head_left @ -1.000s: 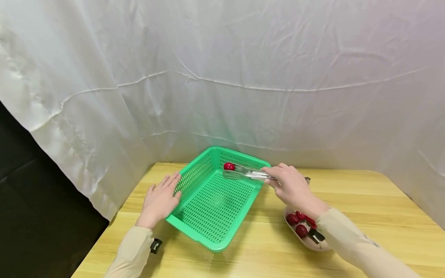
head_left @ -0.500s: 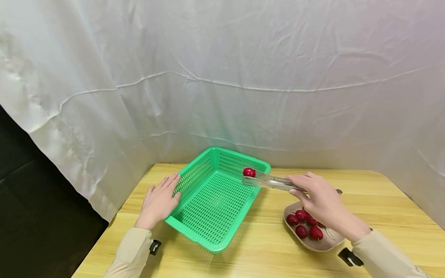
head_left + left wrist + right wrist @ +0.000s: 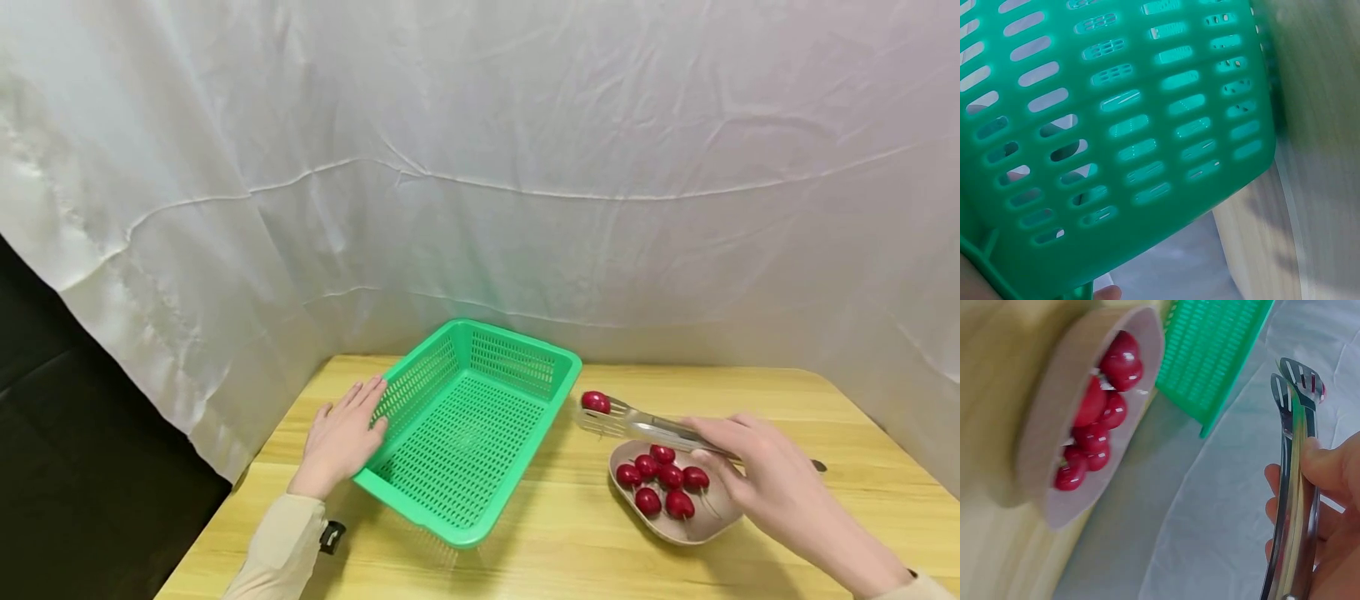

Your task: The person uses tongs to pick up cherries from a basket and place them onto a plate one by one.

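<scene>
My left hand [image 3: 341, 437] rests on the left rim of a green slotted plastic basket [image 3: 517, 467], fingers stretched along the edge. In the left wrist view, the basket's outer wall [image 3: 1147, 244] fills most of the picture. My right hand [image 3: 772, 467] grips metal tongs [image 3: 660, 429] with slotted ends. At their tip is a dark red cherry [image 3: 596, 402], held above the table between basket and bowl. In the right wrist view, the tongs' ends [image 3: 1300, 375] mostly hide that cherry. Below the tongs sits a pale pinkish bowl [image 3: 708, 533] with several cherries [image 3: 679, 504].
Everything stands on a light wooden table [image 3: 555, 558]. A whitish cloth [image 3: 480, 208] hangs behind and along the left. Something black [image 3: 82, 467] fills the lower left, beyond the table's edge.
My right hand has drawn the tongs and cherry rightward and toward me, out from over the basket. The bowl's cherries are now uncovered. My left hand stays on the rim.
</scene>
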Demonstrator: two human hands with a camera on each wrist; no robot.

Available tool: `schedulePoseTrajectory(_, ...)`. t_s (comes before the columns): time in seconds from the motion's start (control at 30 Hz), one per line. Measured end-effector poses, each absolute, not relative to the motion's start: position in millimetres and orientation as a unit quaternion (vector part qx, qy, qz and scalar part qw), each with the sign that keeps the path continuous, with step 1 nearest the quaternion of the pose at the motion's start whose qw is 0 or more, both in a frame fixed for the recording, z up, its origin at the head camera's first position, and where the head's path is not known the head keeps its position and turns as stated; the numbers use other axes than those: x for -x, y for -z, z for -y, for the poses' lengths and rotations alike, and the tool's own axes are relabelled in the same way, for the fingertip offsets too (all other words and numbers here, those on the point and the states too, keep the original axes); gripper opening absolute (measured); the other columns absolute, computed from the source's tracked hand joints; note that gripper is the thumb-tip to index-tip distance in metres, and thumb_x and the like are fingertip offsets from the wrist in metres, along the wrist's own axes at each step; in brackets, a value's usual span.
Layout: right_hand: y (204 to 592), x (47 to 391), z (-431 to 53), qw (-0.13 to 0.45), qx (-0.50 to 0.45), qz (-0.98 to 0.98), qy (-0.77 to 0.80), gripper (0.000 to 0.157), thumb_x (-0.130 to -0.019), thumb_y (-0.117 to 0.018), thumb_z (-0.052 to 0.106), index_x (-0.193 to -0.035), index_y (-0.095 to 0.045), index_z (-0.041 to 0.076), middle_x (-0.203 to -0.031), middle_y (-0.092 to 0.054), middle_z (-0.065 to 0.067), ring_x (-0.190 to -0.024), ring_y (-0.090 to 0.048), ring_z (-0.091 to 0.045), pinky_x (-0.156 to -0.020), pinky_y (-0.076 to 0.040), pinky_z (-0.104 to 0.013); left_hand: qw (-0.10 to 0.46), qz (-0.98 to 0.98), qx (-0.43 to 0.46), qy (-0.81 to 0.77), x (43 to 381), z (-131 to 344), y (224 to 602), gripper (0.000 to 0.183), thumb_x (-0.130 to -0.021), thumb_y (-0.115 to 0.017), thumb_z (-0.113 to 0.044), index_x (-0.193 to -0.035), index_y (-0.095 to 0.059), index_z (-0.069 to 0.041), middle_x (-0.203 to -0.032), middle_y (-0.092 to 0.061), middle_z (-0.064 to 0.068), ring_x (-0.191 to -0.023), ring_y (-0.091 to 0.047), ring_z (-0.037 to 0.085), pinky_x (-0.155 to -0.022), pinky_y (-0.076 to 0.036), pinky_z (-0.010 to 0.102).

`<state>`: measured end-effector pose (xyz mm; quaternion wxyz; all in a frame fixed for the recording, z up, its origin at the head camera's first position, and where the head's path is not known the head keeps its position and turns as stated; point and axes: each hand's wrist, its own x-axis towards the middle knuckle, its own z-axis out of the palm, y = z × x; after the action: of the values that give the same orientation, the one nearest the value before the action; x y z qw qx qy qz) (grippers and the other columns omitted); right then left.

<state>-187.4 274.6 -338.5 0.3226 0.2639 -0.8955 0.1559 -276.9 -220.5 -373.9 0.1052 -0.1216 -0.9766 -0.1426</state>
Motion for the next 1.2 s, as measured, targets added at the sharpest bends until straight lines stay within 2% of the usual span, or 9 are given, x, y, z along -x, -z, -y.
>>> schedulePoseTrajectory(0.13,348.2,178.8,-288.3,0.335,-0.248,0.897,-0.146,0.056,-0.066,-0.085,0.004,-0.119,-0.072,0.017,-0.093,-0.067,0.012,-0.076,-0.049,-0.003,-0.058,-0.038,-0.017,0.108,0.977,0.121,0.141,276.0,220.6,375.1,0.059,-0.101,-0.046,-0.028,-0.154,-0.031,-0.008,-0.16,-0.025,0.009,-0.145,-0.022,0.037,-0.11,-0.012,0.07)
schedulePoseTrajectory(0.37,360.6,165.4,-316.7,0.32,-0.207,0.914,-0.141,0.053,-0.072,-0.084,0.005,-0.12,-0.071,0.022,-0.091,-0.063,0.014,-0.071,-0.045,0.0,-0.05,-0.034,-0.019,0.106,0.977,0.12,0.144,274.4,221.4,376.2,0.058,-0.102,-0.046,-0.028,-0.154,-0.031,-0.008,-0.16,-0.024,0.008,-0.145,-0.021,0.037,-0.11,-0.013,0.07)
schedulePoseTrajectory(0.7,384.0,150.7,-366.3,0.315,-0.17,0.927,-0.112,0.053,-0.07,-0.086,0.011,-0.119,-0.07,0.023,-0.087,-0.064,0.012,-0.068,-0.044,0.002,-0.05,-0.03,-0.018,0.112,0.976,0.123,0.141,277.4,221.9,375.6,0.058,-0.101,-0.046,-0.028,-0.154,-0.032,-0.008,-0.16,-0.025,0.008,-0.145,-0.023,0.037,-0.109,-0.015,0.07)
schedulePoseTrajectory(0.97,396.9,146.7,-385.6,0.323,-0.19,0.92,-0.112,0.055,-0.067,-0.088,0.014,-0.118,-0.071,0.022,-0.085,-0.061,0.019,-0.071,-0.043,0.003,-0.051,-0.029,-0.015,0.111,0.976,0.121,0.144,275.8,222.3,375.1,0.058,-0.101,-0.047,-0.028,-0.154,-0.032,-0.008,-0.16,-0.025,0.009,-0.145,-0.023,0.037,-0.109,-0.015,0.07)
schedulePoseTrajectory(1.2,404.4,145.6,-386.5,0.317,-0.194,0.922,-0.111,0.06,-0.067,-0.088,0.016,-0.123,-0.068,0.023,-0.09,-0.066,0.011,-0.078,-0.045,0.003,-0.056,-0.032,-0.013,0.109,0.975,0.124,0.149,276.2,221.8,374.5,0.058,-0.102,-0.046,-0.027,-0.154,-0.032,-0.008,-0.16,-0.026,0.009,-0.145,-0.023,0.037,-0.109,-0.014,0.07)
